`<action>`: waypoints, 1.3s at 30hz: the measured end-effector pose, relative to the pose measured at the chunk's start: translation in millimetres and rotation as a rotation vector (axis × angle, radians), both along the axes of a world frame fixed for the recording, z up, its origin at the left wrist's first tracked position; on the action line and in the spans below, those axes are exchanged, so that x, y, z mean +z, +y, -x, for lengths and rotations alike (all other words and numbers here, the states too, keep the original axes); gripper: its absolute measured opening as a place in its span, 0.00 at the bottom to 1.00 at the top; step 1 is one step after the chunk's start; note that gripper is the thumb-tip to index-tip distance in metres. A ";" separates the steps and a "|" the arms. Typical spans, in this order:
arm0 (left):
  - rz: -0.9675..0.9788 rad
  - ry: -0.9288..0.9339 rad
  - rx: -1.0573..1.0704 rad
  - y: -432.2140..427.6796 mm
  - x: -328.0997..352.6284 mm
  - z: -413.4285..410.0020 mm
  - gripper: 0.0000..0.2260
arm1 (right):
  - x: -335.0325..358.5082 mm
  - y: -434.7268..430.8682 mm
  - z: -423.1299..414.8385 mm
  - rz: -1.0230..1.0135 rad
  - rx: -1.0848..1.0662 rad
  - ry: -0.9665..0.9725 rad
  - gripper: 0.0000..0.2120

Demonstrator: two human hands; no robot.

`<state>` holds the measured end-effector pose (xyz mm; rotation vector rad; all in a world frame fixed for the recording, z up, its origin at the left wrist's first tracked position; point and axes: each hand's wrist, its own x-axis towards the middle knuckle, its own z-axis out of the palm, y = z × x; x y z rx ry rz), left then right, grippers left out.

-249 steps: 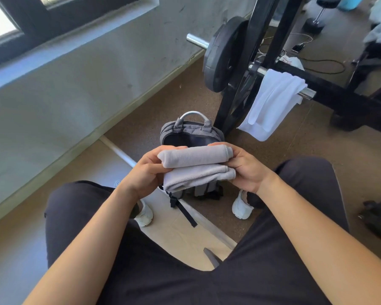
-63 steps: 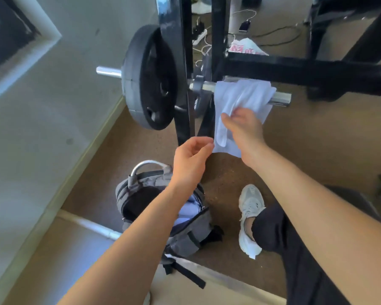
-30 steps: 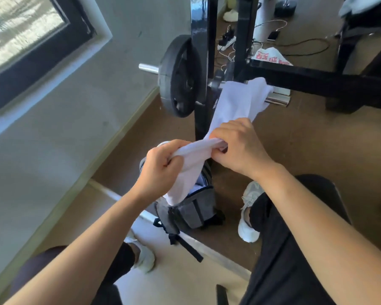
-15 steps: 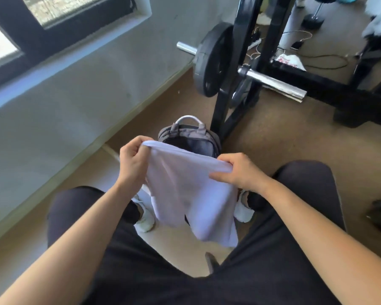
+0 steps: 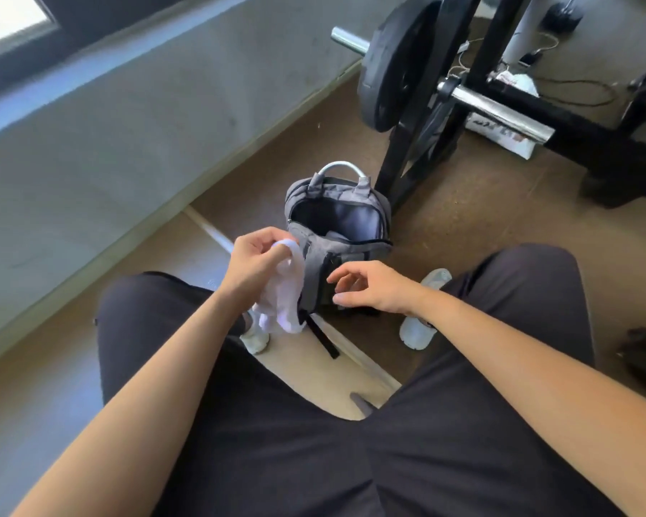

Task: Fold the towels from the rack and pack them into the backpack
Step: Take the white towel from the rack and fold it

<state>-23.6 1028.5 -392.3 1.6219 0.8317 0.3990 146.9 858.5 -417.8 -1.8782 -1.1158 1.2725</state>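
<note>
The backpack (image 5: 345,255) stands on the floor (image 5: 463,225) between the left shoe (image 5: 256,339) and the right shoe (image 5: 422,322), just before the foot of the rack (image 5: 414,158). The rack carries a bar (image 5: 500,111) behind it, with a weight plate (image 5: 388,69) on the end nearest the wall (image 5: 127,125). The towel (image 5: 280,296) hangs from the left grip (image 5: 256,266), against the backpack's left side; the right grip (image 5: 370,289) hovers before the backpack's front.

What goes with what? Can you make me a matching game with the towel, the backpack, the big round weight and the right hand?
1 white towel
2 backpack
3 weight plate
4 right hand

A on the steel bar
B open, holding nothing
C hanging from the left hand
D on the floor, top unzipped

Pairs: 1-C, 2-D, 3-A, 4-B.
</note>
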 end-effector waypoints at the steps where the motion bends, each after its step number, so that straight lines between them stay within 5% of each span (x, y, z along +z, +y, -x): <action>1: -0.012 0.004 -0.043 -1.4 -0.4 -0.3 0.05 | -0.8 4.8 4.1 -0.032 -0.009 -0.003 0.18; 9: -0.049 -0.119 -0.101 -2.0 1.3 -7.4 0.07 | -7.2 34.7 21.7 -0.257 -0.107 0.034 0.18; 17: -0.001 -0.148 -0.034 -4.0 8.1 -9.4 0.06 | -20.8 45.3 15.8 -0.259 -0.248 -0.203 0.08; 26: 0.195 -0.288 0.243 13.5 9.6 -6.8 0.08 | -43.6 26.7 -24.2 0.085 -0.209 -0.387 0.02; 33: 0.307 -0.389 0.588 38.1 -0.9 0.5 0.08 | -56.0 7.8 -53.2 0.315 -0.156 -0.404 0.18; 39: 0.232 -0.104 0.724 67.6 -37.0 12.1 0.06 | -19.7 -0.3 -86.0 0.148 -0.511 -0.317 0.24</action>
